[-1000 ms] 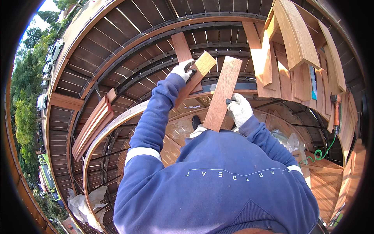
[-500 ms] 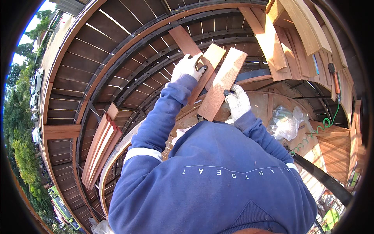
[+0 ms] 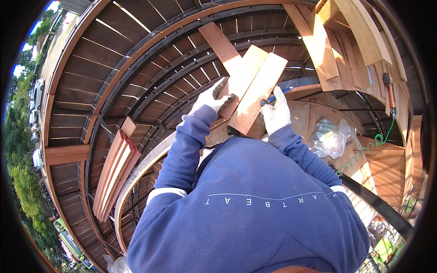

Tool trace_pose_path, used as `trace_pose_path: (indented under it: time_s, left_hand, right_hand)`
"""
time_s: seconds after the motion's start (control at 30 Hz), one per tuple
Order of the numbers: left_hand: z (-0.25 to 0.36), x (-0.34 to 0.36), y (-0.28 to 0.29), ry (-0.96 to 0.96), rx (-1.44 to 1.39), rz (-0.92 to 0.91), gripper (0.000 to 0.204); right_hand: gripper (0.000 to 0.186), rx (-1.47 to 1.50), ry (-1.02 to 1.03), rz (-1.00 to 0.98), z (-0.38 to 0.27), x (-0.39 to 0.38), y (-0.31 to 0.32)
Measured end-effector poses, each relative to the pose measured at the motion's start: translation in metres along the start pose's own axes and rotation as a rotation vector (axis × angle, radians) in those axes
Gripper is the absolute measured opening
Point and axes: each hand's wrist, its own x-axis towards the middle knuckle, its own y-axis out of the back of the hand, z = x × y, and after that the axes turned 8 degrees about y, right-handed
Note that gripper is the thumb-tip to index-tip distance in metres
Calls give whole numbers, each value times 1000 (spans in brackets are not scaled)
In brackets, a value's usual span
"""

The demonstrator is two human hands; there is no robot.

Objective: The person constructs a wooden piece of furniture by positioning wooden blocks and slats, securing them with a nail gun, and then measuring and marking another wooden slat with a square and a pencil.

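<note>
Two short reddish-brown boards lie edge to edge in front of me, tilted up to the right: a left board [image 3: 249, 67] and a right board [image 3: 260, 93]. My left hand [image 3: 212, 97], in a white glove with dark fingertips, grips the left board by its outer edge. Beside the right board's outer edge is my gloved right hand [image 3: 276, 112], closed around a slim blue pen [image 3: 271, 98]. Its dark thumb tip touches or nearly touches that edge. Beyond the pair, a third board [image 3: 220, 45] lies across the dark metal rails.
Stacked boards [image 3: 117, 170] rest on the curved slatted structure at left. More planks [image 3: 350, 43] lean at upper right, near an orange-and-black tool [image 3: 390, 93] with a coiled green hose [image 3: 378, 143]. A clear plastic bag [image 3: 330, 141] lies right of my arm.
The left board has shifted right against the right board, closing the gap between them. My left hand has moved down to its outer edge. The blue pen now shows in my right hand.
</note>
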Motion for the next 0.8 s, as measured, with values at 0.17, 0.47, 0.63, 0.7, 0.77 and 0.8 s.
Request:
trace_pose_path:
  time_s: [0.17,0.47,0.63,0.7,0.77,0.8]
  left_hand:
    - [-21,3,1,-36,-328,-128,77]
    - [-14,-4,10,-55,-270,-138,77]
    - [-19,-2,10,-44,-337,-194,75]
    - [-18,-1,9,-57,-267,-158,77]
    - [-18,1,7,-79,-193,-115,78]
    - [-21,3,6,-93,-153,-93,79]
  right_hand:
    - [64,133,-62,31,10,1,-7]
    - [63,70,-5,89,-5,1,-12]
    - [61,-157,122,93,-2,-1,-13]
    - [64,-118,87,79,0,0,-12]
    - [65,-89,70,73,1,1,-13]
    - [65,-78,69,74,1,1,-13]
